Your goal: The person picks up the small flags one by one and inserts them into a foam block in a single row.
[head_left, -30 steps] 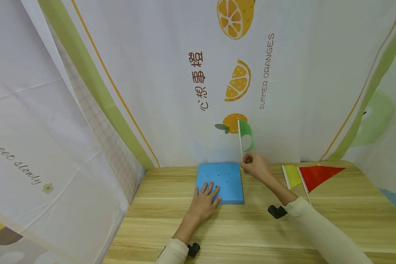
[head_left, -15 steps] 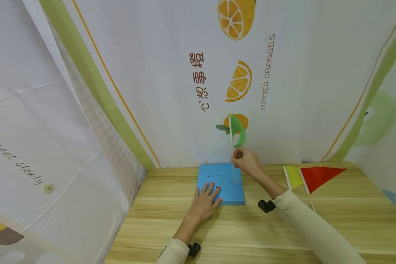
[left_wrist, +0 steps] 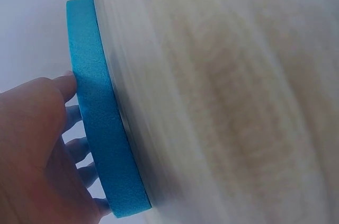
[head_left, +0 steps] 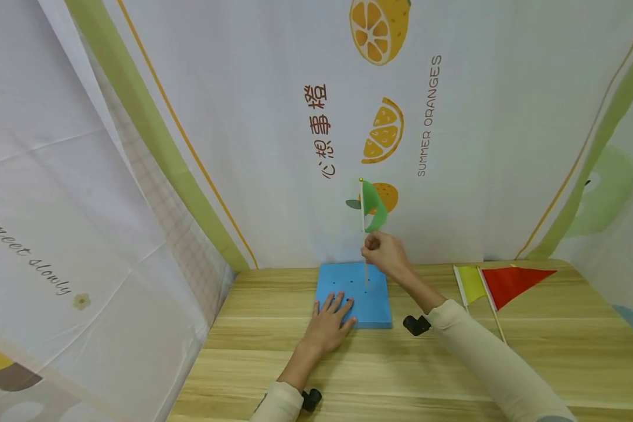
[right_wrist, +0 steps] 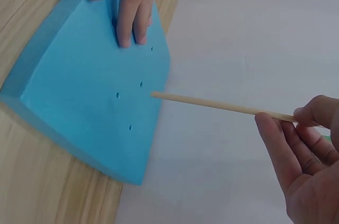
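Observation:
A green flag point(head_left: 371, 202) with a gold tip stands nearly upright in my right hand point(head_left: 387, 255), which pinches its thin wooden stick point(right_wrist: 212, 104) between thumb and fingers. The stick's bare lower end points down close over a blue foam block point(head_left: 371, 310) that has several small holes in its top. My left hand point(head_left: 326, 328) rests on the block's front left part with fingers spread straight. In the left wrist view, the thumb and fingertips lie along the top edge of the block, which is flat on the table.
To the right lie a yellow flag point(head_left: 470, 283) and a red flag point(head_left: 511, 284) on the wooden table point(head_left: 380, 375). Behind the table hangs a white curtain point(head_left: 274, 146) printed with oranges; another white cloth point(head_left: 84, 193) hangs on the left.
My right hand has carried the green flag left from beside the block to over its top, with the stick's lower end coming into view. The left hand stays where it was.

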`<state>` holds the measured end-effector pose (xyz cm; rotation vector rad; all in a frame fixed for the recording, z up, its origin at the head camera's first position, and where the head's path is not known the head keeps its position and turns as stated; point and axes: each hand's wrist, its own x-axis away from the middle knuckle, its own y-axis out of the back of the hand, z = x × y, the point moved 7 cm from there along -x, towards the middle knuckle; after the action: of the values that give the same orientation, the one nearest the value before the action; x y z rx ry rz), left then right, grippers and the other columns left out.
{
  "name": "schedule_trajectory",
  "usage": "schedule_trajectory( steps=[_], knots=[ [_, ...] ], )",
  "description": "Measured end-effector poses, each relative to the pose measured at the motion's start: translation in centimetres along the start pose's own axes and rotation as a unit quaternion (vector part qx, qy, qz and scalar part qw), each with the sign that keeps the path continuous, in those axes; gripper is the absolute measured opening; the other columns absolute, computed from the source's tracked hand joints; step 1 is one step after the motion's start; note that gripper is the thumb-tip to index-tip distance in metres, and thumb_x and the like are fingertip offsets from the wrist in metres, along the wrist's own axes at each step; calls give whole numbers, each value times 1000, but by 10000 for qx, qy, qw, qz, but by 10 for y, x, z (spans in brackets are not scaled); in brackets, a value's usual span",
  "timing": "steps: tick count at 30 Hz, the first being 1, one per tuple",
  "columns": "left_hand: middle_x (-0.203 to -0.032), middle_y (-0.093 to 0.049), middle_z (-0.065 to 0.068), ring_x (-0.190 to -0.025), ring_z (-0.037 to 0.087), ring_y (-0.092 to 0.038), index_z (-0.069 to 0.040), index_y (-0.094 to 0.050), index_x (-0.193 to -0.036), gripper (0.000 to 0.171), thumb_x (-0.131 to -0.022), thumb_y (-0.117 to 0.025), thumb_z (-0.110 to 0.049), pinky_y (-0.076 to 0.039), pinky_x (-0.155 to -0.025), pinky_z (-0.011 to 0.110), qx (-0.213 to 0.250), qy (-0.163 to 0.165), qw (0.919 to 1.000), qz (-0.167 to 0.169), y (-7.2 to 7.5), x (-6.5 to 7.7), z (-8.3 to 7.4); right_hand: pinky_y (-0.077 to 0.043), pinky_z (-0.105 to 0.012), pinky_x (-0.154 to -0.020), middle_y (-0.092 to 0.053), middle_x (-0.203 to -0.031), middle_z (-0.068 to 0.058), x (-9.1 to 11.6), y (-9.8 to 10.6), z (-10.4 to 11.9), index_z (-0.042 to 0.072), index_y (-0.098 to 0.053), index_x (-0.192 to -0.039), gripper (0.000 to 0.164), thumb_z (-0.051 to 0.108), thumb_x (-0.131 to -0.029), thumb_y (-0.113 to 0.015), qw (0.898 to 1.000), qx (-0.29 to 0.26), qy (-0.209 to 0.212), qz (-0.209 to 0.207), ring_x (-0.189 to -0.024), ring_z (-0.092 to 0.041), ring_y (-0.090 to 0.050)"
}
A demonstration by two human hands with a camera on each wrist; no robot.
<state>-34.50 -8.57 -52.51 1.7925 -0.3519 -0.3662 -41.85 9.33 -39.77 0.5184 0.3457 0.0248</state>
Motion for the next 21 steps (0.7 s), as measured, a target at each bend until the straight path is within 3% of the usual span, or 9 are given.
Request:
schedule_trajectory(
  steps=[21],
  knots=[
    [-176,-32,8,-164,36,-27,-23,-44,-165,60,-113,-47,-50,-23,-130,68,-164,28,9999,-8,-5,-3,3,-64,-33,-69,-79,-93,-14,-16,-25,16,4,-69,-98,9,11,-99,-74,9994,246,237,-55,-76,-22,-78]
  ],
)
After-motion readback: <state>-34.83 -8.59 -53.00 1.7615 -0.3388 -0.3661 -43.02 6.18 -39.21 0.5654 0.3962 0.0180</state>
